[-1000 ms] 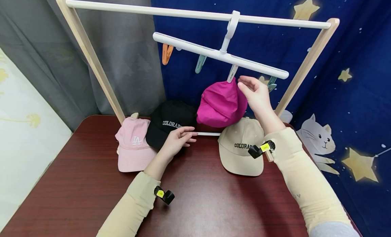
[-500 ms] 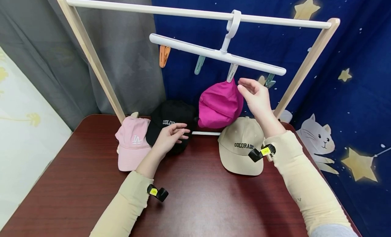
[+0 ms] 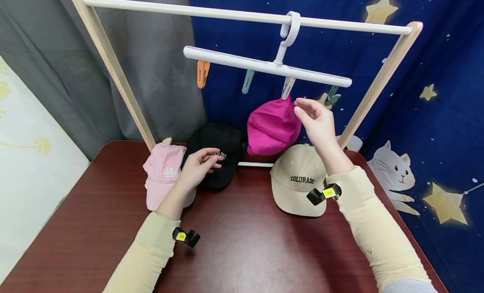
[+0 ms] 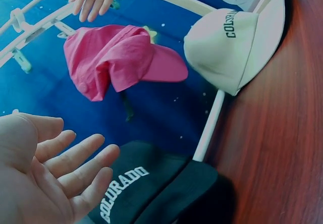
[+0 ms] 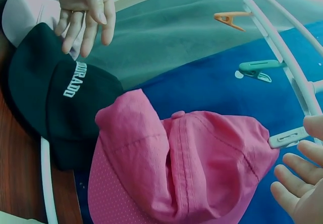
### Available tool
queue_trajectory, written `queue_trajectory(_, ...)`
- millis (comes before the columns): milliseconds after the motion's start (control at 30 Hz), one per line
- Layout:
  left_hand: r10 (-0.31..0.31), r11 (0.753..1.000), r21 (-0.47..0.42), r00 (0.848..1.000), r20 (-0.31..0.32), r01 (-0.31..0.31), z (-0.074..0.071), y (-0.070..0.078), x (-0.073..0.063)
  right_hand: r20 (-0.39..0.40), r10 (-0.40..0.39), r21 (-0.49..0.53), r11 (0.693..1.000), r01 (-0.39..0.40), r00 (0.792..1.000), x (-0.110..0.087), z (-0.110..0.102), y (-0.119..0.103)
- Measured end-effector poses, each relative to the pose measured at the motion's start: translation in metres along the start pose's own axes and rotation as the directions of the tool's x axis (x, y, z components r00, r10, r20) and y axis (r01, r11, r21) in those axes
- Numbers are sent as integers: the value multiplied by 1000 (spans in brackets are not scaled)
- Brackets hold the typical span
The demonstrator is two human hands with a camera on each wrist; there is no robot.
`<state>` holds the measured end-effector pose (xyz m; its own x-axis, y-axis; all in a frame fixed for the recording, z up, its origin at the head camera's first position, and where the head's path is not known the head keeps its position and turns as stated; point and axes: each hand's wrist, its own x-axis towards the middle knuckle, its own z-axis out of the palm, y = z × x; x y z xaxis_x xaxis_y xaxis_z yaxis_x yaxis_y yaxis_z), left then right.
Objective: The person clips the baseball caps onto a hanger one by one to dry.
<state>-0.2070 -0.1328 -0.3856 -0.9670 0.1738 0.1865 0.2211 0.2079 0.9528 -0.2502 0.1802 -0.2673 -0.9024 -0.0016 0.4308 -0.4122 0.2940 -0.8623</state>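
Observation:
A magenta cap [image 3: 272,127] hangs from a white clip [image 3: 288,88] on the white hanger [image 3: 261,66], which hooks over the rack's top bar. Just right of that clip is my right hand [image 3: 316,121], fingers loosely bent and holding nothing; in the right wrist view its fingertips sit apart from the cap. My left hand [image 3: 198,165] is in front of the black COLORADO cap [image 3: 221,181], overlapping it in the head view. Its fingers are relaxed, with nothing in them, as the left wrist view also shows. A beige COLORADO cap [image 3: 298,181] lies below the right hand.
On the table's left lies a pink LA cap [image 3: 163,175]. Orange [image 3: 203,74] and green clips [image 3: 247,81] hang from the hanger's left half, a dark green clip [image 3: 332,96] from its right end. The wooden rack [image 3: 117,70] frames everything above the table [image 3: 234,242].
My left hand has drawn back to the left, from beside the magenta cap to before the black one. The hanger has swung closer to level, its right end rising. The right hand has barely moved.

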Motion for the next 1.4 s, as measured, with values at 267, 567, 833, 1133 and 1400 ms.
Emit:
queue_trajectory(267, 3, 999, 37, 999, -47, -1, -10, 6, -4, -20, -17, 67, 998, 18, 1000, -10, 3, -3)
queue_trajectory(567, 76, 977, 208, 990, -123, -50, -17, 11, -9, -41, -39, 163, 986, 45, 998, -25, 9, -4)
queue_trajectory(833, 110, 936, 348, 982, -153, -51, -25, 14, -14, -29, -28, 210, 977, 33, 999, -43, 18, 2)
queue_trajectory(1133, 98, 917, 399, 974, -206, -8, -32, 12, -21, 14, 17, 283, 959, -20, 1000, -62, 37, 10)
queue_trajectory(1400, 53, 920, 388, 962, -269, 58, -39, 10, -28, 11, 65, 312, 948, -66, 998, -76, 52, 24)
